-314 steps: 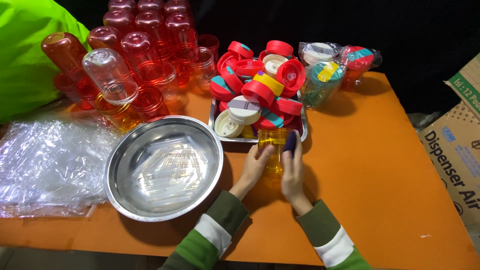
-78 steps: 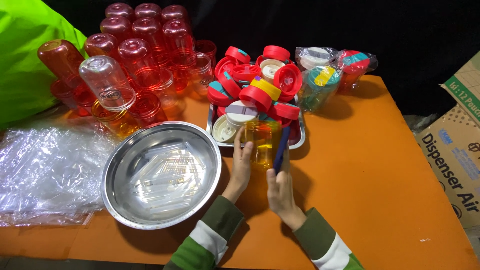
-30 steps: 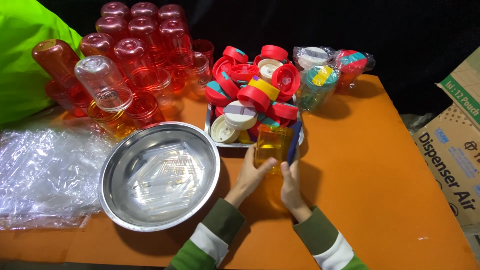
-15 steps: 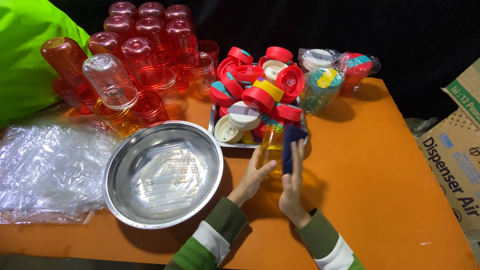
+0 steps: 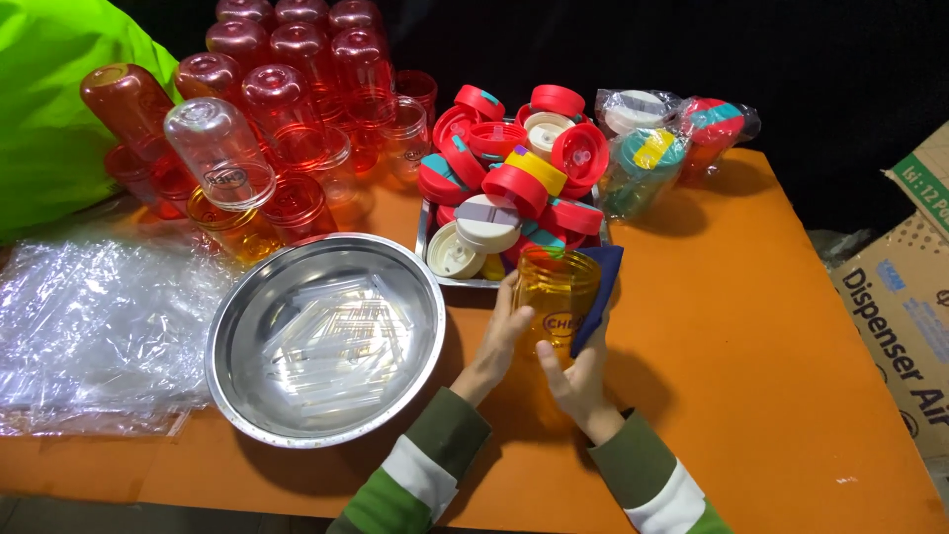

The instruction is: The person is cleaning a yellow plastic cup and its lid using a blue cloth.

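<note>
A clear yellow-orange plastic bottle (image 5: pixel 557 300) stands upright on the orange table (image 5: pixel 751 326), its mouth open at the top. My left hand (image 5: pixel 497 338) cups its left side. Against the bottle's right side, my right hand (image 5: pixel 576 374) presses a dark blue cloth (image 5: pixel 596 297). Just behind the bottle sits a small metal tray (image 5: pixel 427 229) heaped with red, white and yellow lids (image 5: pixel 514 178).
A steel bowl (image 5: pixel 326 341) of clear plastic straws lies left of my hands. Red and clear upturned bottles (image 5: pixel 267 109) crowd the back left. Clear plastic bags (image 5: pixel 89 326) lie at left, bagged lids (image 5: pixel 672 138) at back right, and a cardboard box (image 5: pixel 905 297) at right.
The bottle has stayed in front of the tray while my right hand slid the blue cloth up and down its side. My left hand shifted its grip slightly.
</note>
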